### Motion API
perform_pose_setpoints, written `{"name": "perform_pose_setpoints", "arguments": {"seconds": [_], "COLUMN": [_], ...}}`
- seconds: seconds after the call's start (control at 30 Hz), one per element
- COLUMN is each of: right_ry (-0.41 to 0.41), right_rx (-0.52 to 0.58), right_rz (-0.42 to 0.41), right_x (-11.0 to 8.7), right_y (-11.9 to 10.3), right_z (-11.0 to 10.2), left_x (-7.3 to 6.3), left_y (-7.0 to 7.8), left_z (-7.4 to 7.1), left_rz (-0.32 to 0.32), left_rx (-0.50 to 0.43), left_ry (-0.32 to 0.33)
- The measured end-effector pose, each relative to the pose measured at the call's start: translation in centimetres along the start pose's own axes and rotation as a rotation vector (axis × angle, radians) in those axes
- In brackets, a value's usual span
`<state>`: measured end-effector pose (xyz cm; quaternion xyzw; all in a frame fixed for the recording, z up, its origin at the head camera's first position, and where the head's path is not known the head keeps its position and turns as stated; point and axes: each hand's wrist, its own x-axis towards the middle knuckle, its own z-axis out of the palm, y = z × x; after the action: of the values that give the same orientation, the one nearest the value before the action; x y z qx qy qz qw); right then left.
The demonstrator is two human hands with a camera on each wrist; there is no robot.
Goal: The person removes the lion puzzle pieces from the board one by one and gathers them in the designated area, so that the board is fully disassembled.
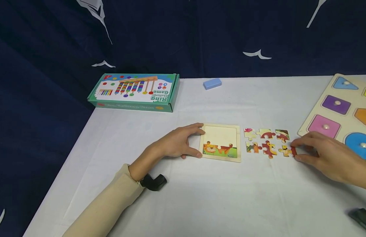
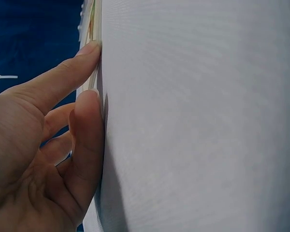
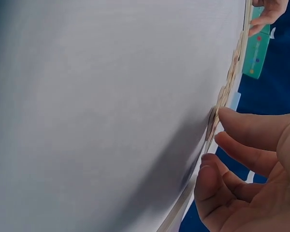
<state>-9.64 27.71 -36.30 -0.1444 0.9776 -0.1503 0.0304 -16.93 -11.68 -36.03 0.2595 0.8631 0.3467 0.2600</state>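
A square wooden puzzle tray lies on the table, with joined tiger-picture pieces along its lower part and bare wood above. My left hand holds the tray's left side, fingers at the upper corner and thumb at the lower one. To the tray's right lie loose jigsaw pieces in two rows. At the right end of the lower row, my right hand pinches a reddish jigsaw piece between thumb and fingers. Much of that piece is hidden by the fingertips.
A wooden shape board with knobbed coloured shapes stands close behind my right hand. Farther back are a green Ring Challenge Game box and a blue block. A dark object shows at the lower right. Dark patterned cloth hangs behind the white table.
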Motion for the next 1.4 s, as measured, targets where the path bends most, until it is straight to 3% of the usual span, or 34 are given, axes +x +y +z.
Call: {"name": "perform_pose_setpoints", "arguments": {"seconds": [0.23, 0.47, 0.6, 0.97, 1.4], "right_ry": [0.078, 0.103, 0.069, -0.067, -0.124], "right_rx": [0.054, 0.142, 0.195, 0.279, 0.324], "right_rz": [-0.069, -0.199, -0.268, -0.353, -0.391], "right_x": [0.5, 2.4, 3.5, 5.9, 7.2], "right_y": [-1.9, -6.2, -8.7, -13.7, -15.5], "right_z": [0.1, 0.4, 0.7, 2.3, 3.4], "left_x": [0.1, 0.0, 0.0, -0.1, -0.1], "left_y": [0.1, 0.3, 0.3, 0.1, 0.3], "left_z": [0.0, -0.1, -0.1, 0.0, -0.2], "left_rz": [-0.011, -0.016, -0.014, -0.020, -0.015], "left_rx": [0.001, 0.014, 0.014, 0.009, 0.022], "left_ry": [-0.006, -0.001, -0.001, -0.009, -0.014]}}
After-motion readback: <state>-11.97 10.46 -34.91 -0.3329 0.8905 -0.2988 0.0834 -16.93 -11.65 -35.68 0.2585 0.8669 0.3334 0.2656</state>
